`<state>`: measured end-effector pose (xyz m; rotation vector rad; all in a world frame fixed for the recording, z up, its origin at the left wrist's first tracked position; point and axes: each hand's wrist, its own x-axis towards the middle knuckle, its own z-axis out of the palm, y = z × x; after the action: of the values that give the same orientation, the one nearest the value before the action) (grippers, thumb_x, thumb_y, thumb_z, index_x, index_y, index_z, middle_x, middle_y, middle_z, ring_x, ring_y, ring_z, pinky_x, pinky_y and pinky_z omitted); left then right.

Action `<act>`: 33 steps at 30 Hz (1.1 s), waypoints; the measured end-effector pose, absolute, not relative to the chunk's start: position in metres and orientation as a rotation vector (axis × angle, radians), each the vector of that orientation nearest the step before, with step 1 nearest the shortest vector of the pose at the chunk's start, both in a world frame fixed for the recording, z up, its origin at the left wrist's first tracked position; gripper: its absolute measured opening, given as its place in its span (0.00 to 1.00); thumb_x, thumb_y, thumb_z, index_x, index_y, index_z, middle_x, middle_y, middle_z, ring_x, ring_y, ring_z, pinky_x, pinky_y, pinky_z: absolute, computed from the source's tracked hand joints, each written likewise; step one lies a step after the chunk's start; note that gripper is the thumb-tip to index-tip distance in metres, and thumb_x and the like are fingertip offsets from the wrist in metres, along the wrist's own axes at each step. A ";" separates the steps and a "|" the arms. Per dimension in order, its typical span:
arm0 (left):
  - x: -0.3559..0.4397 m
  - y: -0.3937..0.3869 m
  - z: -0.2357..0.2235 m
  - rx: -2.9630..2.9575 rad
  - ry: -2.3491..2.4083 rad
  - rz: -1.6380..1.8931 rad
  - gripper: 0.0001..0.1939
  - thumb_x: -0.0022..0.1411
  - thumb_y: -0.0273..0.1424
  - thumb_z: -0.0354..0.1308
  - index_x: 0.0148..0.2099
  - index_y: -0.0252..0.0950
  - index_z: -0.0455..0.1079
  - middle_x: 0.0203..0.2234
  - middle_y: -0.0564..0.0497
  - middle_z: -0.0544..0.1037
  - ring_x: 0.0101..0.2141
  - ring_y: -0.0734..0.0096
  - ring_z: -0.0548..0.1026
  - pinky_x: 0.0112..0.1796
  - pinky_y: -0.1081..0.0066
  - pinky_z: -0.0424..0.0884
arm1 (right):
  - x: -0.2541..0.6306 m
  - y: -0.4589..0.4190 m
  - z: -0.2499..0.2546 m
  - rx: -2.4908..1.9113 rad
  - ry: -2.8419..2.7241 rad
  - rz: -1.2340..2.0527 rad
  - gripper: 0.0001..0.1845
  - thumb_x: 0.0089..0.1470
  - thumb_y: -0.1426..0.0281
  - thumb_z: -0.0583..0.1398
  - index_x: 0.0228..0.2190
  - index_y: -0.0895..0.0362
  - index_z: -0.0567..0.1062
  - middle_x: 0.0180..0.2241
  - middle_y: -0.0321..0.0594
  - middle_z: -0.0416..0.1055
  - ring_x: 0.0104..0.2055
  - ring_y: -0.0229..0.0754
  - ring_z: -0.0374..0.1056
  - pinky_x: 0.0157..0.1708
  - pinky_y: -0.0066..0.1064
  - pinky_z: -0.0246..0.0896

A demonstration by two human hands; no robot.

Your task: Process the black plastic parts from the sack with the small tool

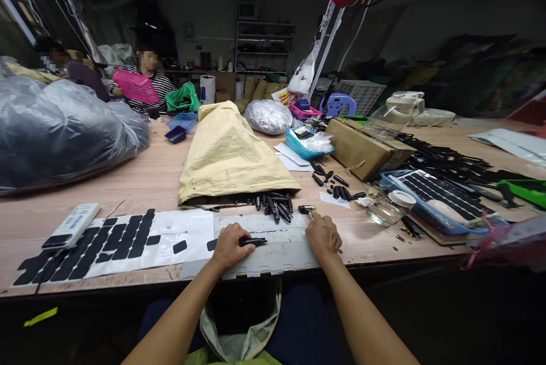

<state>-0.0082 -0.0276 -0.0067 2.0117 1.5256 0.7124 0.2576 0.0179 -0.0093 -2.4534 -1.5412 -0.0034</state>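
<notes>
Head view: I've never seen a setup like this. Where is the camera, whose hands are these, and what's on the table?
There is no machine here: one person works bare-handed, wearing the camera on their head, so it looks forward and down. Their left hand holds a slim black piece; their right hand grips a small tool with a metal shaft. On the table lie a yellow sack, loose black pieces at its mouth, and a white sheet bearing dark patches.
</notes>
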 end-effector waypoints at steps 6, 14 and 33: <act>-0.008 -0.028 -0.008 2.009 1.523 0.712 0.07 0.52 0.32 0.64 0.37 0.39 0.77 0.32 0.51 0.75 0.39 0.62 0.70 0.43 0.62 0.64 | 0.250 0.020 -0.022 -2.386 -1.527 -0.235 0.20 0.62 0.68 0.50 0.51 0.53 0.75 0.42 0.50 0.68 0.42 0.48 0.65 0.35 0.36 0.59; -0.010 -0.044 0.005 2.065 1.395 0.622 0.07 0.49 0.33 0.68 0.34 0.43 0.78 0.38 0.50 0.75 0.43 0.60 0.69 0.47 0.60 0.62 | 0.253 0.023 -0.029 -2.345 -1.546 -0.322 0.19 0.62 0.69 0.50 0.50 0.56 0.75 0.40 0.49 0.68 0.40 0.47 0.65 0.33 0.33 0.55; -0.008 -0.009 0.025 1.941 1.847 0.796 0.13 0.62 0.37 0.55 0.45 0.38 0.74 0.39 0.47 0.77 0.41 0.62 0.73 0.41 0.65 0.68 | 0.256 0.025 -0.035 -2.312 -1.565 -0.380 0.19 0.61 0.71 0.50 0.49 0.58 0.75 0.38 0.48 0.68 0.38 0.46 0.64 0.30 0.32 0.51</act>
<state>-0.0077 -0.0090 0.0247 1.9413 1.8471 0.7961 0.2562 0.0251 -0.0346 -2.3115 -1.5653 -0.3797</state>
